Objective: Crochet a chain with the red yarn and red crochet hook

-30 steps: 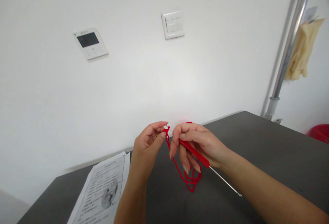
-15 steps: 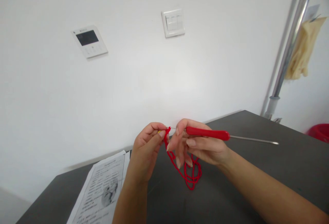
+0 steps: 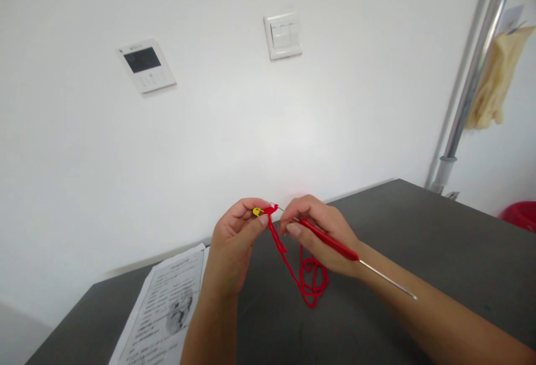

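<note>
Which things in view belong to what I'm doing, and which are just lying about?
In use: red yarn and yellow stitch marker, left hand; red-handled crochet hook, right hand.
Just around: intercom panel, light switch, red container, pale glove, apparently; printed sheets, not held, link unclear.

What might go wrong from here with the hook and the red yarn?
Red yarn sits close to the tip of the hook, so it might slip off if the right hand tilts it. The slack lies in crossing loops on the table and could tangle. The yellow clip shows at the left hand, and might snag a strand.
</note>
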Motion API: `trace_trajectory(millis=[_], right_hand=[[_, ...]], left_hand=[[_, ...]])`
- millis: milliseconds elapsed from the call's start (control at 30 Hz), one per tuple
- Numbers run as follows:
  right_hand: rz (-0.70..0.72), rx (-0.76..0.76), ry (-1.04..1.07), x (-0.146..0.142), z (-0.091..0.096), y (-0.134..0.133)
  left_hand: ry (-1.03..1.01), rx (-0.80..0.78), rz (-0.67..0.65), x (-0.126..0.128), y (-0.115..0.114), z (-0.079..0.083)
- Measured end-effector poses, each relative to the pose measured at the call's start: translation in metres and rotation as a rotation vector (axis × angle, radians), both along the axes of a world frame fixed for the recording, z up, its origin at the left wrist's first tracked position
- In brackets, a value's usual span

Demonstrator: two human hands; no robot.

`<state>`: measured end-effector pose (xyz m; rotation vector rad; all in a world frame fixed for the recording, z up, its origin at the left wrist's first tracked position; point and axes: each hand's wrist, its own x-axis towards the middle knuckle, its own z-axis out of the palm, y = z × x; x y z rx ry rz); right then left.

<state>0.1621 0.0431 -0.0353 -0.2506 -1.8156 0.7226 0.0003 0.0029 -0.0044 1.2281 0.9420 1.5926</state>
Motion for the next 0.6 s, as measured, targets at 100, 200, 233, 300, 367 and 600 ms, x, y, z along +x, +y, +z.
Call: trace_trajectory(millis=[100,200,233,300,367,600], right_hand=[[-0.069,0.331,-0.033,0.002,0.002,0.006],[-0.045,0.468,0.006,0.003,0.002,0.010],[-0.065,0.500,0.008,0.003,0.002,0.011],[-0.177,0.552,0.000,0.004,0.001,0.012],[-0.308,0.575,-0.016,0.007,0.002,0.013],[-0.213,0.576,-0.017,0.011,0.005,0.012]], left_hand=[[0.027,0.008,-0.004,0.000,0.000,-0.001],[0.059,0.016,-0.004,0.000,-0.001,-0.003],[0.070,0.023,0.001,0.000,-0.001,-0.003],[0.085,0.034,0.017,-0.001,-0.002,-0.004],[0.097,0.039,0.034,-0.001,-0.003,-0.004],[0.117,0.038,0.066,-0.001,-0.002,-0.003]])
